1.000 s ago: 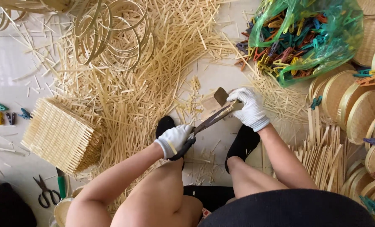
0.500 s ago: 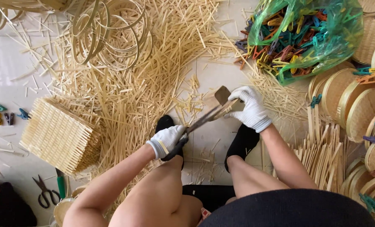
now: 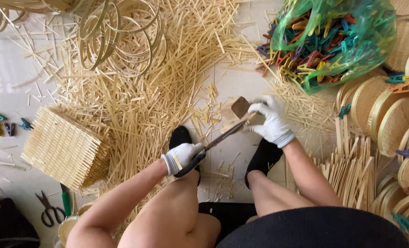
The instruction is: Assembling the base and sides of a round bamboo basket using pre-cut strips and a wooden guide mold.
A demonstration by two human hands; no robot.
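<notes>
1. Knife (image 3: 216, 143): a long, dark-handled blade runs slantwise between the two gloved hands, above the pale tiled floor (image 3: 7, 73) and between the person's black-socked feet. Its broad end sits by a short bamboo strip (image 3: 227, 125).
2. Left hand (image 3: 182, 157), in a white glove, is closed tight round the knife handle, just above the bare knee.
3. Right hand (image 3: 271, 121), also gloved, is curled shut over the far end of the blade where the bamboo strip meets it; the fingers hide exactly what they pinch, so I cannot tell whether they grip the strip, the blade back, or both.
4. At the near left edge of the floor lie black scissors (image 3: 48, 212), with a green-handled tool just beside them.
5. Left of the knees stands a woven bamboo box (image 3: 64, 149), finished on the faces that show.
6. Right of the legs, flat bamboo slats (image 3: 347, 170) are stacked, and beyond them woven round lids (image 3: 392, 124) with clips on their rims.
7. Farther out, cut bamboo splints (image 3: 135, 101) litter the floor thickly, which suggests much splitting is done; the strip at the blade is not yet parted.
8. At the far edge lie bent bamboo hoops (image 3: 122, 36) and a green bag of coloured clips (image 3: 333, 39).
</notes>
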